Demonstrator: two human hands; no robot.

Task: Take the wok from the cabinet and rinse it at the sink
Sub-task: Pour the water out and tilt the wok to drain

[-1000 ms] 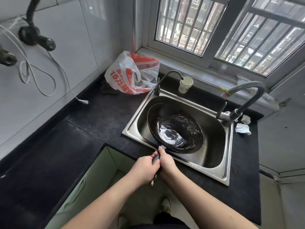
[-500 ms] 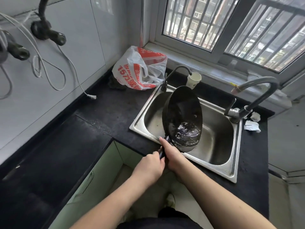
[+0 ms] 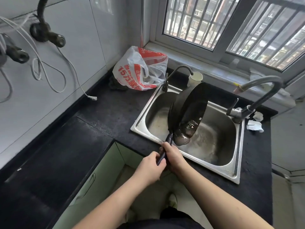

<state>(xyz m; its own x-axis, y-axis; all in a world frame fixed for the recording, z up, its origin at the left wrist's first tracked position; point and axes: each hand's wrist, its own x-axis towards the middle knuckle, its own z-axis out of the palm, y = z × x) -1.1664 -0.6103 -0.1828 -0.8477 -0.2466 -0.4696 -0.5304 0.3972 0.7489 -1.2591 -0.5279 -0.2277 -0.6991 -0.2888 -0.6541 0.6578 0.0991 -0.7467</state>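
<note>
Tipped steeper than half a second ago, wok stands nearly on edge over sink, water pooling at its near rim | left hand and right hand both grip the handle | judgement: pour low, keep rim inside basin.

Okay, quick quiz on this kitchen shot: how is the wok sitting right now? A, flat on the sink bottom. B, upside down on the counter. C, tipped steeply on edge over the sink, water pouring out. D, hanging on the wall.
C: both hands, left hand and right hand, hold the handle while the wok stands tilted on edge above the sink, water spilling from its low rim.
</note>
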